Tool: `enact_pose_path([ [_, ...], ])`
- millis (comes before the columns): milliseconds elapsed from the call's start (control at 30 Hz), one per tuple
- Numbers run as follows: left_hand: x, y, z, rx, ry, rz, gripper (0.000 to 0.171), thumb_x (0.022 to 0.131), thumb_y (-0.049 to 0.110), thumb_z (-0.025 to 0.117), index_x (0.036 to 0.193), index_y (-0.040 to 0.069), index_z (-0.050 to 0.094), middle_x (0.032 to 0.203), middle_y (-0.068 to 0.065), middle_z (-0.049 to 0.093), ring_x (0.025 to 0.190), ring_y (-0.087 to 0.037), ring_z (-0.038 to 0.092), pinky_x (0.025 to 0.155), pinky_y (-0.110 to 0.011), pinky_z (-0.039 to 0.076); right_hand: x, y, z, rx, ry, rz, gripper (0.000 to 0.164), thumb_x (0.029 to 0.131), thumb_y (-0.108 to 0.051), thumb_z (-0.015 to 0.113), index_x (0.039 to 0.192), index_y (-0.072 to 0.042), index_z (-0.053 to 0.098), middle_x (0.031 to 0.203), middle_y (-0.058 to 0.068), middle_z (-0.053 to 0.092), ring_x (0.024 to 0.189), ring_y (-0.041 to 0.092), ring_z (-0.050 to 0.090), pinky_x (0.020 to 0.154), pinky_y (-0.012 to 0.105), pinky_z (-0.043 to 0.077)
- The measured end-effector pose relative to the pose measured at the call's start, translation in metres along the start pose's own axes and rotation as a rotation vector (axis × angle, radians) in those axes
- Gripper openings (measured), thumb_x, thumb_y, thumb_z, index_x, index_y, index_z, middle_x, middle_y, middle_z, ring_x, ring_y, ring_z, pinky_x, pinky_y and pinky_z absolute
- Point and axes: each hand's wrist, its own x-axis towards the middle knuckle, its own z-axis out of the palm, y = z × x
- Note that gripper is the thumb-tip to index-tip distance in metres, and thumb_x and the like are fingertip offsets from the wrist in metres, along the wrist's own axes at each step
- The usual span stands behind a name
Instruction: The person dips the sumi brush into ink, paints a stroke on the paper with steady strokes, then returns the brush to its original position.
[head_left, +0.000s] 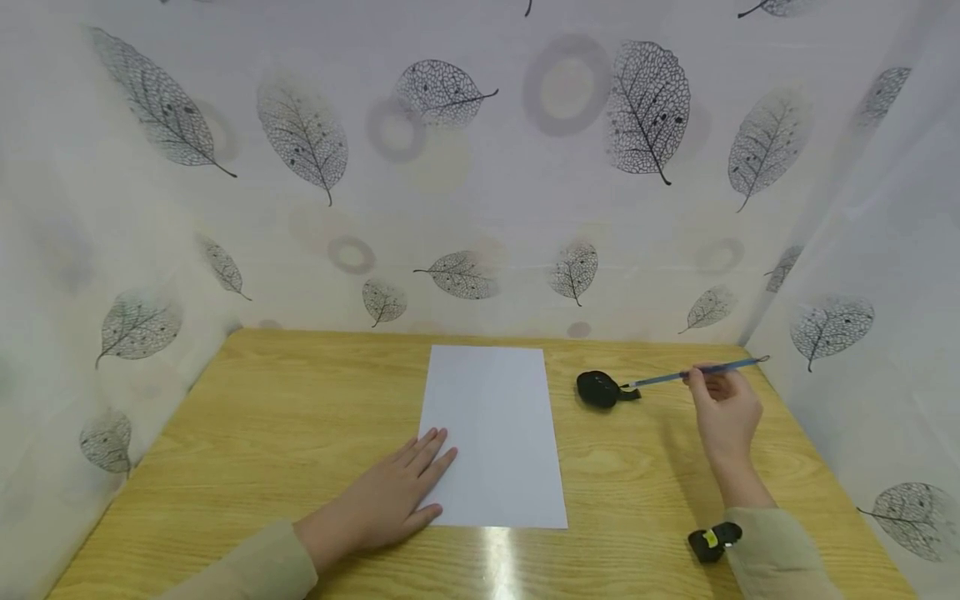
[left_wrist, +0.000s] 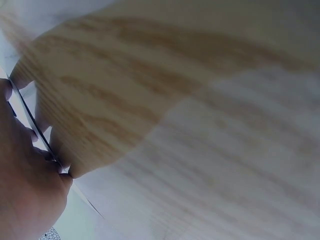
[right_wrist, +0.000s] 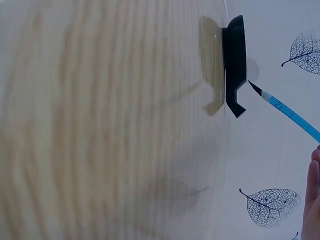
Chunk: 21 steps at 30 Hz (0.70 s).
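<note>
Nearest on my head cam, bottom R: a blk wrist device [head_left: 708,543] w/ a yellow mark, at the R cuff [head_left: 776,546]. Then the L hand [head_left: 386,500], in from bottom L: fingers straight & spread on the lower L edge of the white paper sheet [head_left: 495,417], grasping nothing. Sheet lies flat on the wood-grain table [head_left: 300,400], long axis near-to-far. R of it, I see the R hand [head_left: 727,412] w/ the blue writing brush [head_left: 660,379] pinched betw. thumb & fingers, approx. mid-handle. Brush sticks out both sides of the grip: bristles L of the fingertips, looped tail R. Long axis runs L–R, rising slightly to the R; blk tip points L, at the blk handled dish [head_left: 597,390]. Tip's by the dish's stubby handle; can't tell if touching. Dish sits R of the sheet. Behind the table's far edge hangs a pale curtain [head_left: 487,208] w/ skeleton-leaf prints & faint rings.
</note>
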Motion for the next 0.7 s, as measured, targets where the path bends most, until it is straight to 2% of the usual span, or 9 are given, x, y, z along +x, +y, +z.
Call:
enact_pose_path([
  [267,0.0019,-0.0009,0.0028,0.003,-0.004,-0.007,0.070,0.111,0.049,0.045,0.167,0.008,0.032,0.175,-0.021,0.024,0.163,-0.036,0.026,0.132,-0.050,0.031,-0.0005,-0.0007,0.0030,0.013,-0.026,0.002,0.018,0.100,-0.007,0.070,0.106,0.009,0.074,0.078,-0.044,0.059,0.070,-0.023,0.059,0.068,-0.001,0.048],
  [700,0.0025,-0.0010,0.0051,0.016,0.005,-0.010,0.070,0.111,0.050,0.045,0.167,0.008,0.033,0.175,-0.021,0.024,0.163,-0.036,0.027,0.132,-0.049,0.031,0.0014,0.0009,-0.0005,0.024,0.006,0.025,0.017,0.101,-0.004,0.068,0.106,0.011,0.072,0.079,-0.042,0.061,0.072,-0.021,0.060,0.069,0.000,0.049],
])
